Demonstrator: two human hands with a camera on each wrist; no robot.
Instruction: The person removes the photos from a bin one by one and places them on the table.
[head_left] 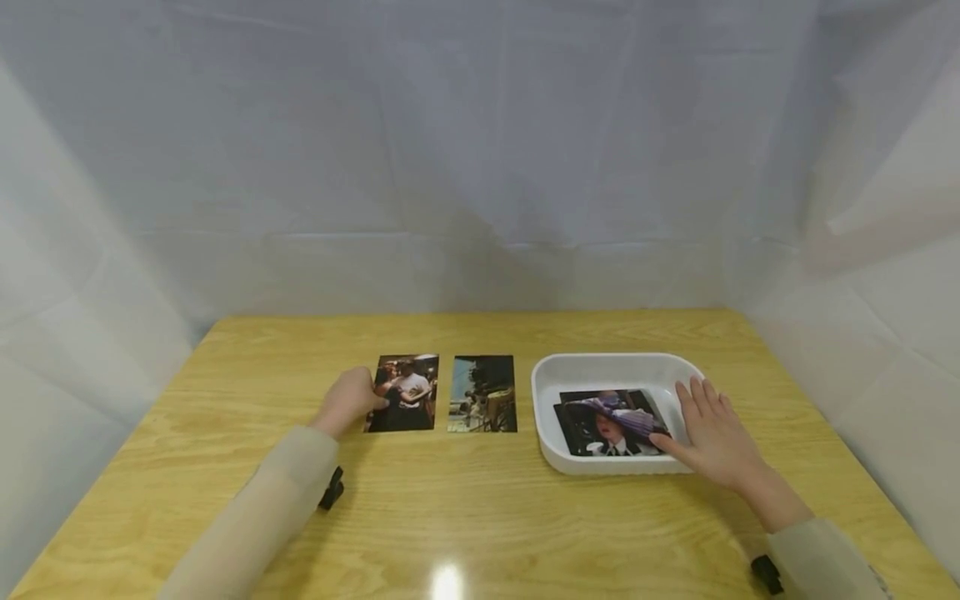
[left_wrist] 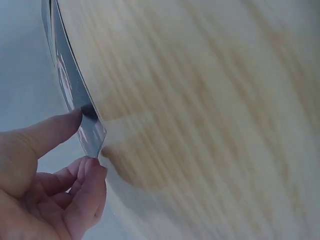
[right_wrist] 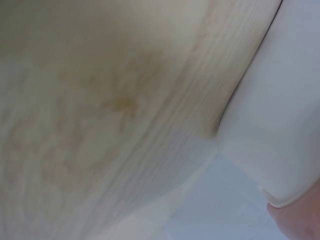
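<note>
Both your hands rest low on the tabletop [head_left: 480, 517], each at a photo.

Your left hand [head_left: 347, 402] reaches in from seven o'clock and pinches the left edge of the couple photo [head_left: 402, 392] between thumb and fingers [left_wrist: 87, 172], lifting that edge. Your right hand [head_left: 716, 433] lies flat with fingers straight and released on the white tray [head_left: 611, 365] at three o'clock, thumb touching the hat photo [head_left: 611, 423] inside. A second print [head_left: 483, 393] lies between.
</note>
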